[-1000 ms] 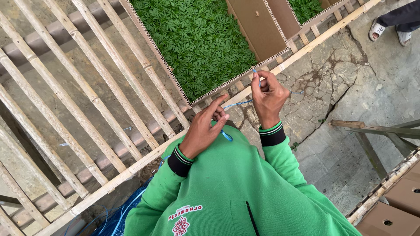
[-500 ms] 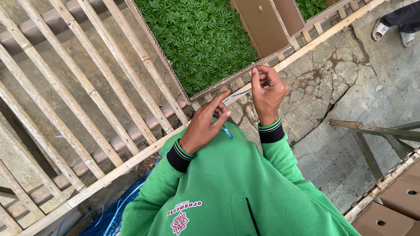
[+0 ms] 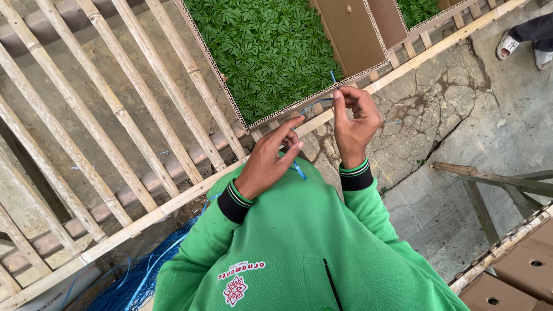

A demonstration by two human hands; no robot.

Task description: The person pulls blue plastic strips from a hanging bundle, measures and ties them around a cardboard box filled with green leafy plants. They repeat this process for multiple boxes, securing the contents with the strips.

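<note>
Left hand [image 3: 271, 158] and right hand [image 3: 354, 118] both pinched shut on thin blue string [image 3: 314, 105], stretched taut between them above bamboo rack [image 3: 115, 103], beside cardboard box [image 3: 351, 34] of green cuttings [image 3: 271, 52].

We see a far cardboard box [image 3: 345, 34] of green leaves [image 3: 271, 52] on a bamboo rack [image 3: 103, 115], cracked floor [image 3: 438, 115] right.

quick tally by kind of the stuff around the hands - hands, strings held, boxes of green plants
Hands: 2, left hand and right hand
Blue string held between them: 1
Cardboard boxes of green plants: 2, big box and far box
Total: 5
</note>
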